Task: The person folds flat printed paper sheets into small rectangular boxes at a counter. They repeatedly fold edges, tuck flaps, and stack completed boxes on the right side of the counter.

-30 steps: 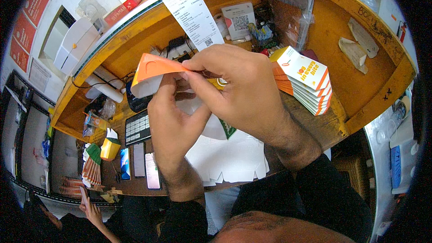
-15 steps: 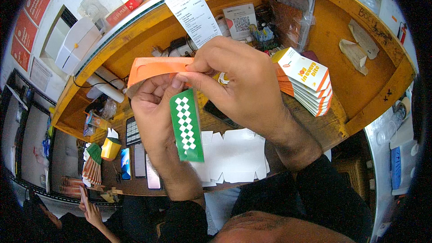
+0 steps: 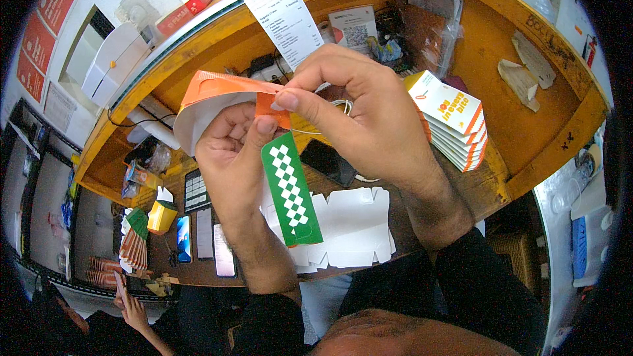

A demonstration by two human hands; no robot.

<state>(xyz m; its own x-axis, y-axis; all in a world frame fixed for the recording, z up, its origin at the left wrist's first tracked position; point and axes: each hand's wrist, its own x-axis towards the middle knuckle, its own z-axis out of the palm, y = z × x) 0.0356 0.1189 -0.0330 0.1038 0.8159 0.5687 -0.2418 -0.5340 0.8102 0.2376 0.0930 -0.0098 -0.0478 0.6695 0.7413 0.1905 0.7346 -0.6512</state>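
Okay, room check: desk (image 3: 461, 184) runs under both arms, brown wood showing right of the right forearm up to the yellow side board (image 3: 541, 175). Folded carton stack (image 3: 455, 122) sits just beside the right hand (image 3: 359, 115); white blanks (image 3: 356, 224) lie flat at the near edge, below the work. Vs half a second ago: green panel (image 3: 290, 188) is swung lower right, more of the black phone (image 3: 328, 163) shows, band's white inside is exposed. Grip: right thumb and index pinched tight on the orange carton band (image 3: 221, 87), up above the desk; left hand (image 3: 227, 151) half-curled inside it, thumb on its tab.
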